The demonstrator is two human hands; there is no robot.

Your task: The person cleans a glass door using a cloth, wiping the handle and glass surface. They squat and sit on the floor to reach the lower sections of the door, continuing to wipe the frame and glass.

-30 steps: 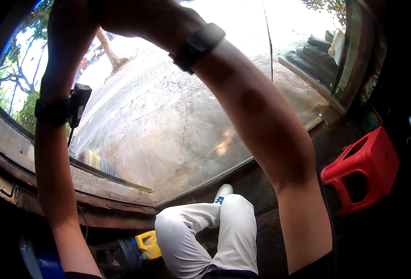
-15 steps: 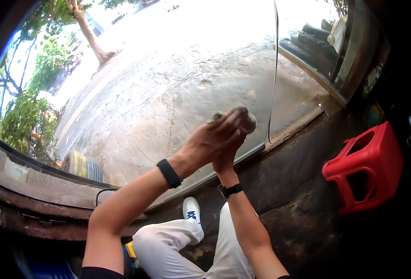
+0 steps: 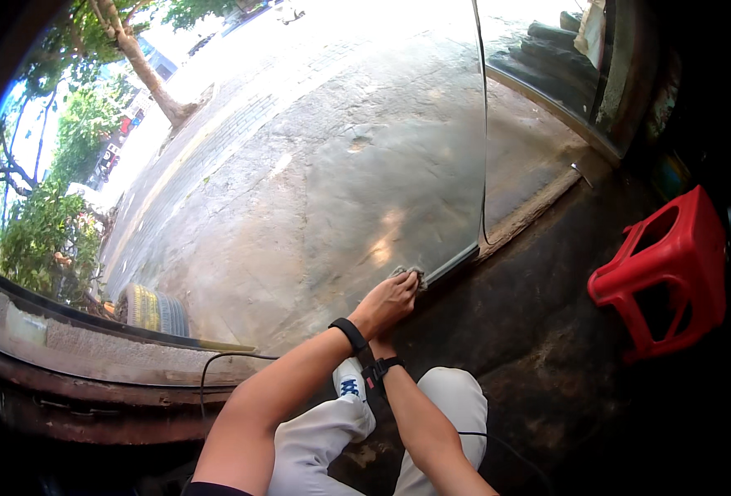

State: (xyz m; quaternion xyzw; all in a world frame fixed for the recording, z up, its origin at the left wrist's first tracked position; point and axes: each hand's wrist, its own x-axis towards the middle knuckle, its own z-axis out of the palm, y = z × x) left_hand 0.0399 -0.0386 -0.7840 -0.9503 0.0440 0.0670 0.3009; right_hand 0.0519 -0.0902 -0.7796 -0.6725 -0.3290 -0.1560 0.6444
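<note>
Low on the glass door pane (image 3: 454, 263), close to its bottom edge, my left hand (image 3: 384, 304) is closed on a crumpled grey cloth (image 3: 416, 275). The cloth is bunched under its fingertips and appears to be against the glass. My right hand (image 3: 381, 345) is just below and behind the left one, close to the pane. The left hand covers its fingers, so I cannot see what they hold. Each wrist wears a black band.
A red plastic stool (image 3: 671, 273) stands on the dark floor at the right. Through the glass, a tyre (image 3: 154, 310) and a tree trunk (image 3: 150, 74) show on the left. A thin black cable (image 3: 202, 384) loops by the sill. My white shoe (image 3: 349, 382) is beneath my arms.
Both hands have moved down the pane toward its bottom edge, bringing the cloth along. My view has shifted slightly, and my right knee now shows more.
</note>
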